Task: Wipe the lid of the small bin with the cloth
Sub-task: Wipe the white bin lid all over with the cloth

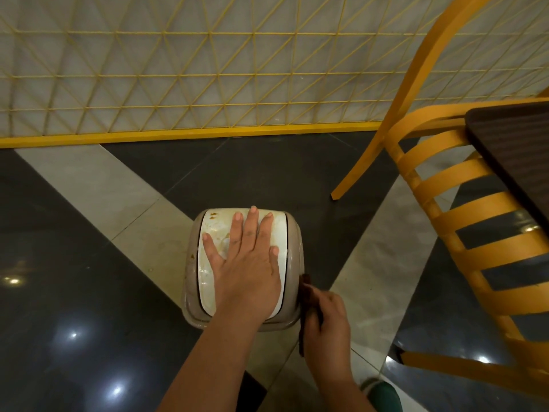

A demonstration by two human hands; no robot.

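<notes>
A small beige bin stands on the floor below me. Its white swing lid carries brown stains near the far left corner. My left hand lies flat on the lid with its fingers spread, covering most of the middle. Beside the bin's right edge my right hand grips a dark brown cloth. The cloth touches the beige rim on the right side, next to the lid.
A yellow slatted chair stands close on the right, pushed under a dark table. A yellow lattice fence with a yellow base bar runs along the back. The floor has glossy dark and pale tiles. A green shoe shows at the bottom.
</notes>
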